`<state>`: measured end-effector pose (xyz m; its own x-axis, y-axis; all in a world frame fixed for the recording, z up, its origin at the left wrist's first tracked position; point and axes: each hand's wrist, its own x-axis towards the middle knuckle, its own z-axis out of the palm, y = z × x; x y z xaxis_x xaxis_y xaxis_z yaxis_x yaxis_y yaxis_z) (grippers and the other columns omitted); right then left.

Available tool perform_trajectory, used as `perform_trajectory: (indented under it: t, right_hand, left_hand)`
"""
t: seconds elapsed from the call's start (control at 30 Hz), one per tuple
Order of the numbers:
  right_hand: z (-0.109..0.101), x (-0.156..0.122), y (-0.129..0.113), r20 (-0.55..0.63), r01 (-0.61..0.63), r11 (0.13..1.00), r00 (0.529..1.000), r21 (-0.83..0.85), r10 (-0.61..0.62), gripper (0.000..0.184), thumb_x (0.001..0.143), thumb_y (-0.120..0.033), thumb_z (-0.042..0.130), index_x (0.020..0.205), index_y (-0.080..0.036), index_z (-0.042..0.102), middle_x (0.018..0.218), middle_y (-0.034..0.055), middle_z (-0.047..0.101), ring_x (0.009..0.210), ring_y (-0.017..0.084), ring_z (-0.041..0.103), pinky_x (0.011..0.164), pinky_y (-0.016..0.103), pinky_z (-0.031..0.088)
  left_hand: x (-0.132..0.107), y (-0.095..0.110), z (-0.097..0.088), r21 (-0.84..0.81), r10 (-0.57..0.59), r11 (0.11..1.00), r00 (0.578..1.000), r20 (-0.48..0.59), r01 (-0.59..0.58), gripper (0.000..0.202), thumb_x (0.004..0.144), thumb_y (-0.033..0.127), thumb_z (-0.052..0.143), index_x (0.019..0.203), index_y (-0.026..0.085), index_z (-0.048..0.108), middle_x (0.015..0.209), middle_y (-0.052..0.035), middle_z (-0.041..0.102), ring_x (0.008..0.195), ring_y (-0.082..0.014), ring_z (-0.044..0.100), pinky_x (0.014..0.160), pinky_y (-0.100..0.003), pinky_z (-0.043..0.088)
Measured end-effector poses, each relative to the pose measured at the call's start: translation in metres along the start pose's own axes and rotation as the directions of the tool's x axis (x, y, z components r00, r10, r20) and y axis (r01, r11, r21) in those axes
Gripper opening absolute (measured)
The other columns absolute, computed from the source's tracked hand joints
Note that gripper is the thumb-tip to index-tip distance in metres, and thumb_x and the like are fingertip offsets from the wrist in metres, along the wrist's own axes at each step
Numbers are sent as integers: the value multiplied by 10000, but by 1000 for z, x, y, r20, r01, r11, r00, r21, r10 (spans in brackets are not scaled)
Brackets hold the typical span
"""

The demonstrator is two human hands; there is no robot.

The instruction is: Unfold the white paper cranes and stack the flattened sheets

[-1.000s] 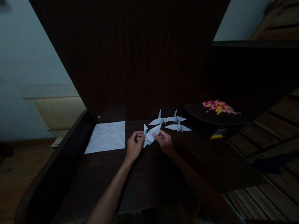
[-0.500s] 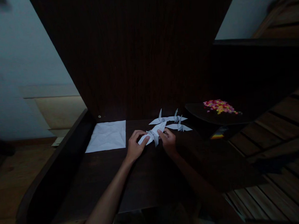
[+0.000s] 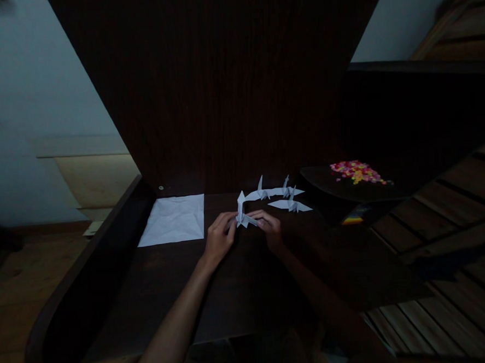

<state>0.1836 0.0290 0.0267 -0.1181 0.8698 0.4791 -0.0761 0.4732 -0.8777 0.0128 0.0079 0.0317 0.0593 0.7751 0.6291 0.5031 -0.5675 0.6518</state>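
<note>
A white paper crane (image 3: 241, 213) is held between my two hands over the dark desk, its neck or tail pointing up. My left hand (image 3: 221, 232) grips one wing, fingers closed on it. On the other side my right hand (image 3: 270, 227) pinches the opposite wing. Just beyond my hands, near the back panel, stand several finished-looking paper cranes, among them a crane (image 3: 292, 205) closest to my right hand and a crane (image 3: 261, 194) behind the held one. To the left of my left hand lies a creased white sheet of paper (image 3: 175, 221), spread flat.
The dark desk (image 3: 171, 295) has a raised left side wall (image 3: 91, 267) and a tall back panel (image 3: 221, 95). At the right, a rounded shelf (image 3: 316, 179) bears a heap of small pink, red and yellow pieces (image 3: 357, 172). Wooden slats show farther right.
The held crane has turned in my hands: its wings, seen broad from above before, now spread sideways, with a point standing upright. The sheet and other cranes stay put.
</note>
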Motion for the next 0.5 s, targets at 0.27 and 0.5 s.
perform_trajectory:
  t: [0.27,0.5]
  right_hand:
    - [-14,6,3,219,-82,996,973,30,73,352,787,-504,576,850,-189,718,969,89,702,954,263,633,849,384,478]
    - [-4,6,2,41,-176,977,983,-120,182,267,710,-419,679,821,-177,701,814,61,698,773,205,651,719,319,520]
  left_hand:
    - [-7,-11,-3,174,182,967,983,36,-185,326,896,128,413,1157,214,589,1145,-96,651,1069,-207,606,938,-379,488]
    - [-8,-13,-3,282,369,885,927,65,-372,375,883,69,421,1215,182,553,1129,-130,656,1048,-223,616,860,-384,522]
